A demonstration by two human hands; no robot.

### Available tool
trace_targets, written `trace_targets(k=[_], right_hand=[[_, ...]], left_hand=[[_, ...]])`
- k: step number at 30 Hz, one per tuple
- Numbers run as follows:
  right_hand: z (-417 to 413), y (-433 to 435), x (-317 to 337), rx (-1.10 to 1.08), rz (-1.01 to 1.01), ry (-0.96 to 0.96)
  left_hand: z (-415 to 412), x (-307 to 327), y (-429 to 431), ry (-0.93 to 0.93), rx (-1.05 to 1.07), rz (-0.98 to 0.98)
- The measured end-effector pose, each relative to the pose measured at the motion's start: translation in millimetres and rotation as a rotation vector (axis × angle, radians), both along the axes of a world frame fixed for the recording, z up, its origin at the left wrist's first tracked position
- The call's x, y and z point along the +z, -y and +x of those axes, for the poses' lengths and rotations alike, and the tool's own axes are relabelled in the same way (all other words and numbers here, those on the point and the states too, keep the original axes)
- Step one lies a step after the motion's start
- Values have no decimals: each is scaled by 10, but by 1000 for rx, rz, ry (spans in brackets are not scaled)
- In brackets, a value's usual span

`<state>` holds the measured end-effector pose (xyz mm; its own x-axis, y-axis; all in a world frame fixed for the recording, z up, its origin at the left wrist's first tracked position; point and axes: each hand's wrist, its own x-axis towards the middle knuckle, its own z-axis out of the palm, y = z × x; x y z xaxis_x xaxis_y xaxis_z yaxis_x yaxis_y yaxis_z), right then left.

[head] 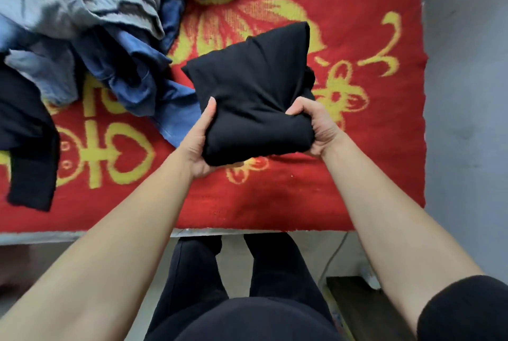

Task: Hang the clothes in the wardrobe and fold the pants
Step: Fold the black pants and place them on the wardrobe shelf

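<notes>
A folded bundle of black pants (253,88) is held just above the red blanket with a yellow pattern (357,148). My left hand (199,140) grips the bundle's near left corner, thumb on top and fingers underneath. My right hand (316,129) clutches the near right corner, fingers curled into the fabric. The far end of the bundle rises away from me. A pile of grey and blue clothes (96,24) lies at the upper left of the blanket.
A black garment (27,134) lies at the left edge of the blanket. The bed's near edge (82,235) runs across the lower middle. My legs in black stand below it. A dark wooden item (362,310) sits on the floor at the lower right. A grey wall (467,93) borders the right side.
</notes>
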<state>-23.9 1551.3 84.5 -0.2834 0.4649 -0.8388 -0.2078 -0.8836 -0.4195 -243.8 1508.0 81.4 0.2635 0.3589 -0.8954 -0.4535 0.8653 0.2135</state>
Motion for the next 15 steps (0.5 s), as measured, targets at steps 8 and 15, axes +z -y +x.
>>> trace_targets(k=[8,15], right_hand=[[-876,-355,1217,405,288,192],[-2200,-32,2253,383,689,174]], left_hand=[[-681,1250,146,-171,368,250],[-1695,2544,909,-358,679,483]])
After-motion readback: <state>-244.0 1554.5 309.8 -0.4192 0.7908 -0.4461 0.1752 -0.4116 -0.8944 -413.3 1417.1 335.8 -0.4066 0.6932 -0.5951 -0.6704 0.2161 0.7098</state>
